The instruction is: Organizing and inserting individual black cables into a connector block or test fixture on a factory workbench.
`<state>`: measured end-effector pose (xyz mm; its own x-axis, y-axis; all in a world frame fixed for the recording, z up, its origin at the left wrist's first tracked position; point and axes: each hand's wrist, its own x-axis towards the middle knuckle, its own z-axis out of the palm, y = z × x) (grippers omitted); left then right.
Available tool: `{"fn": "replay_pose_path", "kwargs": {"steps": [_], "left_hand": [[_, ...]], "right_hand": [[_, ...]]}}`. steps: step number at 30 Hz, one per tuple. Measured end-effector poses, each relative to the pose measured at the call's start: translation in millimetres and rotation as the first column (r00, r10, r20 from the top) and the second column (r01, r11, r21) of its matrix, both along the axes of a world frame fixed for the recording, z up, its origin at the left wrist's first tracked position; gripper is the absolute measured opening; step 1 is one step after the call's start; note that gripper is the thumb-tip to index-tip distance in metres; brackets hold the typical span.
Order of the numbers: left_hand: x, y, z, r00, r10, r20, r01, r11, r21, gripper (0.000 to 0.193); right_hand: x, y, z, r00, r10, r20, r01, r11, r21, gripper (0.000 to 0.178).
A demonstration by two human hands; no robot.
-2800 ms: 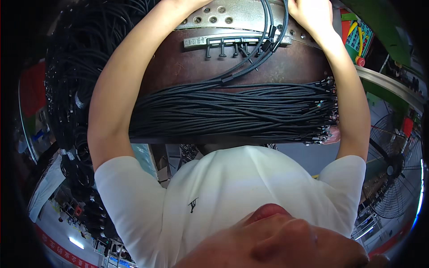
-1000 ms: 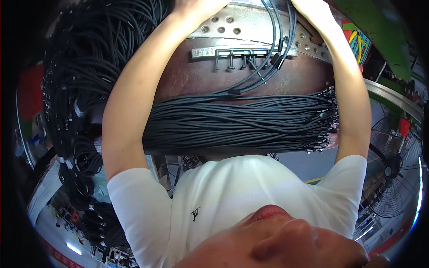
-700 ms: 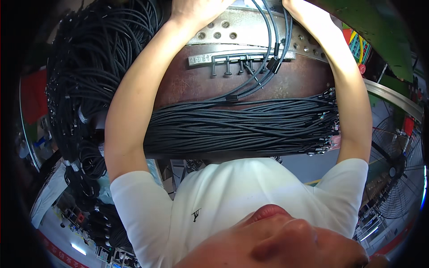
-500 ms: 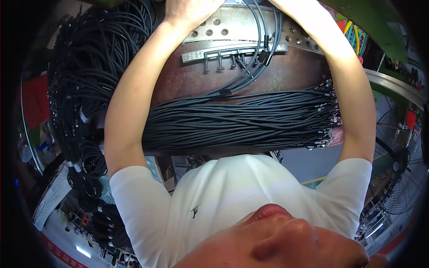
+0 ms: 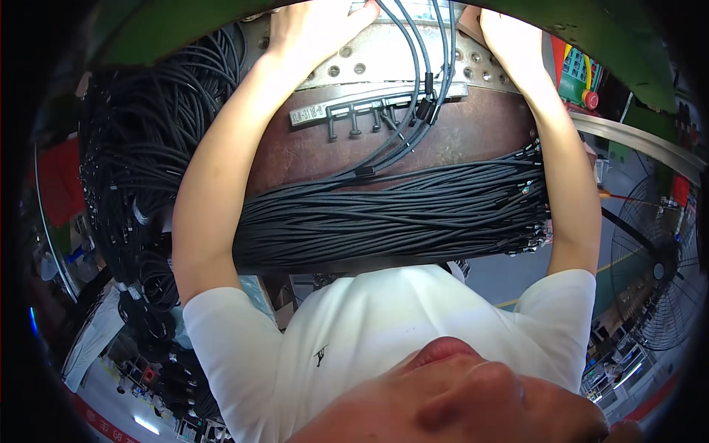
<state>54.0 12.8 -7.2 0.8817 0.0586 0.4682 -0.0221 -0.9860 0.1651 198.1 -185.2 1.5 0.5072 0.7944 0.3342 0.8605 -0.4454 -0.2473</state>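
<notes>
My left hand (image 5: 314, 29) rests at the far side of the perforated metal plate (image 5: 384, 63), its thumb stretched toward the cables; its other fingertips are cut off by the top edge. Across the plate, my right hand (image 5: 511, 37) is beside a brown surface (image 5: 470, 22); its fingers are mostly out of view. Between the hands, several dark braided cables (image 5: 418, 63) run up to a bright metal part at the top edge. Black sleeves (image 5: 425, 111) sit on these cables, where they cross a metal bar with black pegs (image 5: 354, 122).
A thick bundle of dark cables (image 5: 384, 214) lies along the near table edge. More coiled cables (image 5: 148, 140) hang at the left. Green machine framing (image 5: 192, 29) arches overhead. To the right are a red knob (image 5: 589, 99), a metal rail (image 5: 635, 136) and a fan (image 5: 657, 269).
My right hand has come into view at the top, and more of my left hand and its thumb shows. The bench and cables sit slightly lower in the picture. Overhead green framing shows more.
</notes>
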Motion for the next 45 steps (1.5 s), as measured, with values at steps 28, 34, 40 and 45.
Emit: {"fn": "replay_pose_path", "kwargs": {"steps": [28, 34, 40, 45], "left_hand": [[-264.7, -77.0, 74.1, 0.402, -0.719, -0.567, -0.399, 0.419, -0.815, 0.036], [-359.4, -123.8, -81.4, 0.529, 0.026, -0.848, -0.603, 0.715, -0.355, 0.035], [-350.8, -120.9, -97.1, 0.672, 0.166, -0.722, -0.506, 0.815, -0.283, 0.036], [-342.6, -122.2, -101.1, 0.819, 0.204, -0.536, -0.453, 0.803, -0.387, 0.029]], "right_hand": [[-94.6, -310.8, -6.3, 0.871, -0.484, -0.085, 0.456, 0.732, 0.506, 0.04], [-212.8, -378.3, -145.1, 0.943, -0.309, -0.122, 0.233, 0.876, -0.421, 0.046], [-199.1, -350.5, -147.5, 0.85, -0.215, -0.481, 0.198, 0.976, -0.087, 0.035], [-191.2, -343.6, -151.3, 0.908, -0.225, -0.353, 0.193, 0.973, -0.123, 0.037]]}}
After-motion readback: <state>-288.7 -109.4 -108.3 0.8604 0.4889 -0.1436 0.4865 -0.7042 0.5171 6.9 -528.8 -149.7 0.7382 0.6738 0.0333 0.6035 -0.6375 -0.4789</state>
